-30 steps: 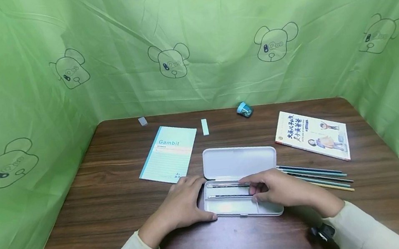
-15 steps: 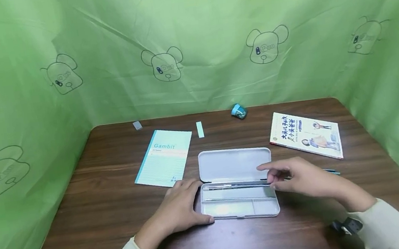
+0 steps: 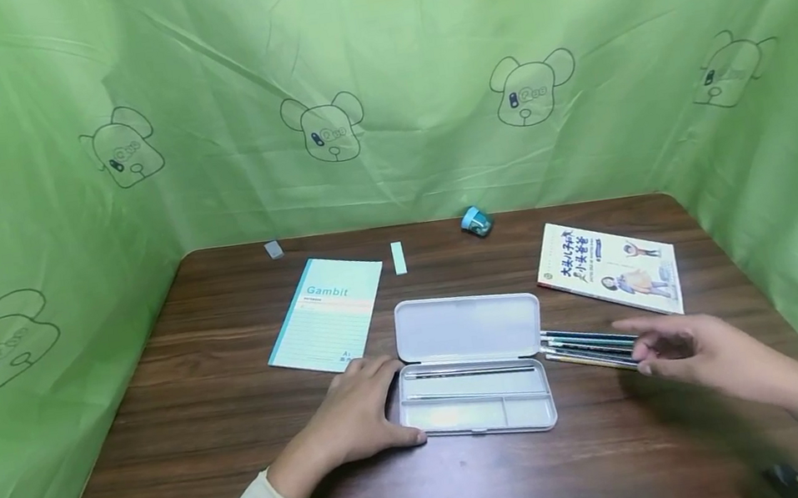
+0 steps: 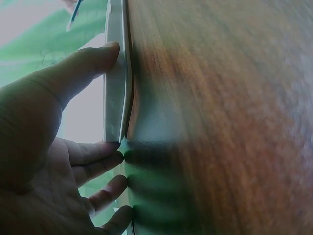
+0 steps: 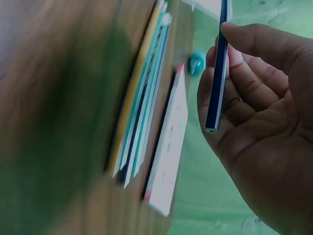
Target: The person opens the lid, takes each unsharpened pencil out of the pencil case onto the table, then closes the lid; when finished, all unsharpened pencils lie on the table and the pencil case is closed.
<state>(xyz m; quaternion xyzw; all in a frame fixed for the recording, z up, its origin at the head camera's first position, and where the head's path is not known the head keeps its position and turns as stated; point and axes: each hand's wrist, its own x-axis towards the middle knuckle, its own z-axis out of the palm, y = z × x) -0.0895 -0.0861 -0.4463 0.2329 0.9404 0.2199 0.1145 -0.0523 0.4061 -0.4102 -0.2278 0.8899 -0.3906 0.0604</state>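
A white pencil case (image 3: pixel 530 414) lies with its lid (image 3: pixel 468 328) raised, and a dark pencil (image 3: pixel 471 371) rests in its back compartment. My left hand (image 3: pixel 352 420) grips the case's left end, thumb on the front edge and index finger at the corner, as the left wrist view shows. My right hand (image 3: pixel 700 348) is to the right of the case, over several loose pencils (image 3: pixel 586 349). Thumb and fingers pinch a dark blue pencil (image 5: pixel 216 93) in the right wrist view. There, the loose pencils (image 5: pixel 142 98) lie side by side on the table, one of them yellow.
A light blue notebook (image 3: pixel 328 313) lies behind my left hand. Toward the back are a small grey eraser-like block (image 3: pixel 274 250), a pale strip (image 3: pixel 399 258) and a blue pencil sharpener (image 3: pixel 476 222). A picture book (image 3: pixel 609 267) lies at right. Green cloth (image 3: pixel 427 178) hangs behind the table.
My right hand has moved right, from inside the pencil case to over the loose pencils. My left hand stays at the case's left end. The head view has shifted slightly.
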